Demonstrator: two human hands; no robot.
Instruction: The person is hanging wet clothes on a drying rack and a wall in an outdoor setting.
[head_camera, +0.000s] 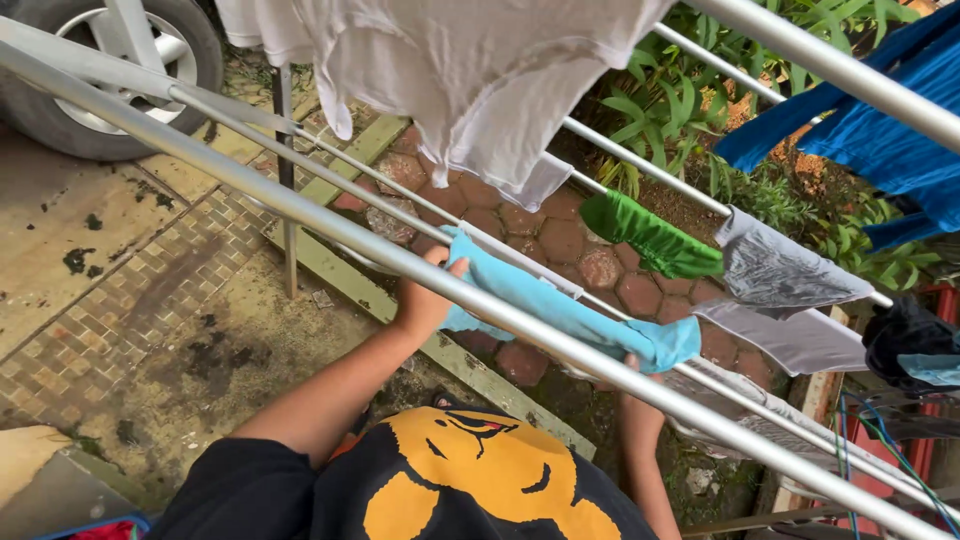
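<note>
A light blue cloth (560, 305) lies stretched along a metal rail of a drying rack (300, 210). My left hand (425, 300) reaches under the nearest rail and grips the cloth's left end. My right hand (632, 365) is mostly hidden behind the nearest rail and holds the cloth's right end. My black shirt with an orange print fills the bottom of the view.
On the rack hang a white garment (480, 80), a green cloth (650, 235), grey cloths (780, 290), a blue garment (880, 120) and a dark item (905, 340). A car wheel (100, 70) stands top left. Green plants (700, 110) grow behind the rack; paving lies below.
</note>
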